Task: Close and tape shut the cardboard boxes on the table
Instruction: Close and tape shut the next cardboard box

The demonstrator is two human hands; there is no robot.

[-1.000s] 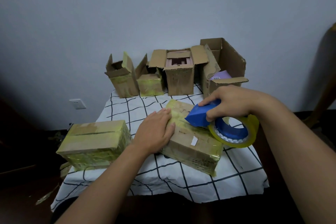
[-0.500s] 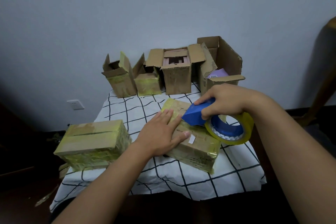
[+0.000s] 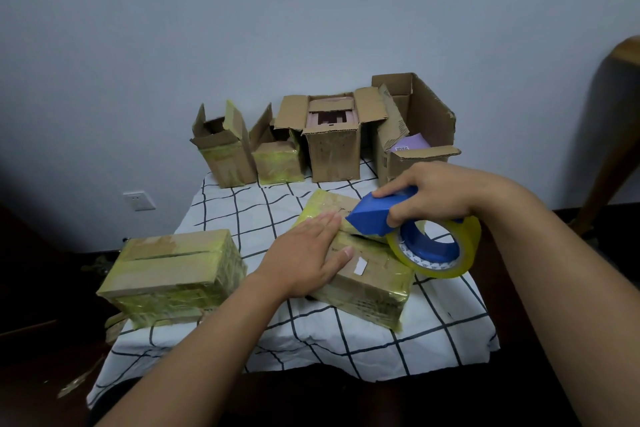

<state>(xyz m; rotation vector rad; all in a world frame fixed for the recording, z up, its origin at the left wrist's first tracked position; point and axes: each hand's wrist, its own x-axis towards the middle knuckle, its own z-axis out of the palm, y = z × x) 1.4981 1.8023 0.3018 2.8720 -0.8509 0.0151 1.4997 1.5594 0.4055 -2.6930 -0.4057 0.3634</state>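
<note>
Tape covers a shut box [image 3: 173, 270] at the desk's [image 3: 433, 340] left edge. At centre, a second box [image 3: 374, 281] is pressed by the flat left hand [image 3: 308, 260]. A blue dispenser [image 3: 374, 215] is gripped on it by the right hand's [image 3: 433, 194] curled fingers. Four open boxes [image 3: 334, 146] stand behind.

- Left hand [image 3: 304, 258]: palm down, fingers straight and close together, pressing flat on the box [image 3: 363, 274] top. Thumb splayed toward the right, tip on the cardboard.
- Left forearm bare, runs in from bottom-left, angled up and right.
- Right hand [image 3: 433, 194]: fingers curled over the tape gun [image 3: 408, 232], grip on its blue body from above, index reaching forward along the top.
- Right wrist slightly bent down; forearm bare, comes in from the bottom-right corner.
- Hands near each other, not touching.
</note>
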